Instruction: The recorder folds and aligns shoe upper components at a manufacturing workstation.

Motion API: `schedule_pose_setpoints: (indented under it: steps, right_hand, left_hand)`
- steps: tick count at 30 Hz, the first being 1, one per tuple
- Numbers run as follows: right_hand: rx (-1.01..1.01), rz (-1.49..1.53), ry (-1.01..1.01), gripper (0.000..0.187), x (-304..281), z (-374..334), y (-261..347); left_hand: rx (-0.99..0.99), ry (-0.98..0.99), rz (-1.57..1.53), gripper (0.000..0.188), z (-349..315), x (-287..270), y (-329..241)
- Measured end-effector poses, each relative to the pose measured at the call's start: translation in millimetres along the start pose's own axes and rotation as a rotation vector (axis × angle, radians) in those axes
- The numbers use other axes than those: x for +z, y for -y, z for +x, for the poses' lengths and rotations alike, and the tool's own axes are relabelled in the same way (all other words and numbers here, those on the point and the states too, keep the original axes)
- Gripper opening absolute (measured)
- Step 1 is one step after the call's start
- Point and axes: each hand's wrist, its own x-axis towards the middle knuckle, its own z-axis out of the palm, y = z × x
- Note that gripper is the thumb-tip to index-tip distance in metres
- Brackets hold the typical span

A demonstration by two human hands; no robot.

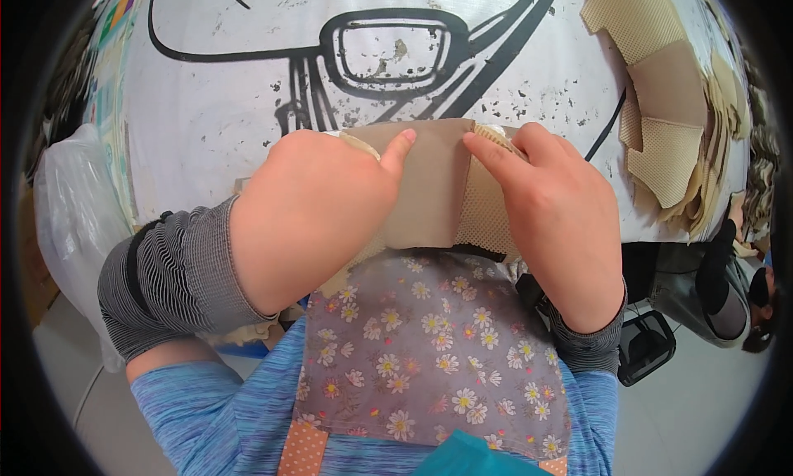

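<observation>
The white table (248,129) fills the upper half of the frame, its surface scuffed and painted with thick black lines, one of them a rounded-rectangle outline at top centre. Below it, bottom centre, your grey flowered apron (429,352) hangs over a blue top, with striped grey sleeves on both forearms coming in from the lower edge. A clear plastic bag (70,211) sits at the left edge of the frame, beside the table. Upper right, a loose pile of beige cut pieces (669,121) lies on the table, some smooth tan, some perforated mesh, well apart from your hands. Your left hand (310,211) is centre-left, fingers curled over the near edge of the tan fabric piece (429,187), thumb pressed flat on its top face. Your right hand (553,220) is centre-right, fingers narrow and pinching the same stack at its right edge, index finger lying along the top. The tan piece sits dead centre at the table's near edge, held between both hands. A perforated cream mesh piece (483,220) shows under it, sticking out at the lower right against your right hand. At the right edge of the frame, another person's dark sleeve (719,261) is partly visible.
</observation>
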Motion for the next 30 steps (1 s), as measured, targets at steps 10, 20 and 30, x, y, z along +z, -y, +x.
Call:
schedule_pose_setpoints:
  steps: [10,20,30]
  right_hand:
    - [0.036,-0.034,0.059,0.035,8,4,0]
    - [-0.03,-0.055,0.07,0.036,12,5,-6]
    - [0.098,-0.02,0.021,0.039,6,-9,-19]
  left_hand:
    - [0.032,0.059,0.063,0.061,5,-4,-4]
    - [0.094,0.026,-0.1,0.061,11,-14,3]
    - [0.079,0.084,-0.098,0.061,14,-12,0]
